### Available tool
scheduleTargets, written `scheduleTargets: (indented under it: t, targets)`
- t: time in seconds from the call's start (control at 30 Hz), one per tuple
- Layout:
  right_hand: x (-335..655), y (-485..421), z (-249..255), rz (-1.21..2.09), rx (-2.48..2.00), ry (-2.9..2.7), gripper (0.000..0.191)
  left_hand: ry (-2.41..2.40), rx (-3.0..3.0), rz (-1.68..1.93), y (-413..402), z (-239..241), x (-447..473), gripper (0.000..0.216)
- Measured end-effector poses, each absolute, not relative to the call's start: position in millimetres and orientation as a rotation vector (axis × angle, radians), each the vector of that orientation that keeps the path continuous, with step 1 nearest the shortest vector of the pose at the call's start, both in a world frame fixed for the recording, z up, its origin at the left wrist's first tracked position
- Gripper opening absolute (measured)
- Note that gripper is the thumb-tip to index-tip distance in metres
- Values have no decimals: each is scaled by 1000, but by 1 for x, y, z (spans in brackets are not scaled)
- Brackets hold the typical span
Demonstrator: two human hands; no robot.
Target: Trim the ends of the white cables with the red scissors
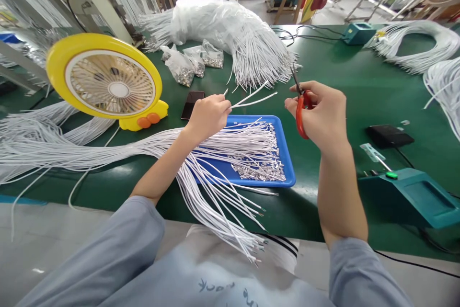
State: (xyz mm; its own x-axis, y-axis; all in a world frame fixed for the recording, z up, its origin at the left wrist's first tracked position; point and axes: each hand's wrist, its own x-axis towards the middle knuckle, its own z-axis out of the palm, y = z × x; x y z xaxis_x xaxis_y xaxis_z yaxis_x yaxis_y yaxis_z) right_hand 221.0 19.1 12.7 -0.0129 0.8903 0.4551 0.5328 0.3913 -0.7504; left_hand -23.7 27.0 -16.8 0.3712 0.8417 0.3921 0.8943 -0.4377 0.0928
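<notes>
Two white cables stick out to the right from my left hand, whose fingers are closed around them above the blue tray. To the right, my right hand grips a pair of red-handled scissors, its dark blades pointing up and away from me. The blue tray lies below and between my hands, with small silver metal pieces in it. A long bundle of white cables runs from the left into the tray. Another part of the bundle hangs over the table's front edge toward my lap.
A yellow fan stands at the left, near a dark phone. Bags of metal parts and a plastic-wrapped cable bundle lie at the back. On the right are a teal device, a black box and coiled cables.
</notes>
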Motion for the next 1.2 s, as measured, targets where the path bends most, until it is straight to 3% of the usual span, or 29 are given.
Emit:
scheduleTargets:
  t: [0.13, 0.3, 0.4, 0.63, 0.77, 0.93, 1.03, 1.2]
  targets:
    - [219, 20, 11, 414, -1294, -1701, 15, -1589, -2560, -1049, 26, -17, -23, 18]
    - [222, 24, 8, 383, -1264, -1628, 16, -1548, -3087, -1548, 6, -10, -9, 19]
    - [223, 25, 8, 366, -1216, -1553, 15, -1311, -3534, -1545, -19, -7, 4, 18]
    - [213, 18, 14, 528, -1083, -1458, 9, -384, -4352, -1157, -78, -15, 32, 18]
    - [203, 11, 17, 650, -1046, -1390, 15, -439, -4265, -1344, -81, -11, 30, 14]
    - [194, 3, 15, 801, -951, -1363, 19, -1115, -3953, -2123, -51, -3, 13, 19]
    - [189, -4, 12, 879, -826, -1397, 23, -1208, -3591, -2580, -30, -2, 5, 21]
    - [183, -17, 10, 875, -752, -1414, 28, -1235, -3321, -2641, -18, -6, 5, 20]
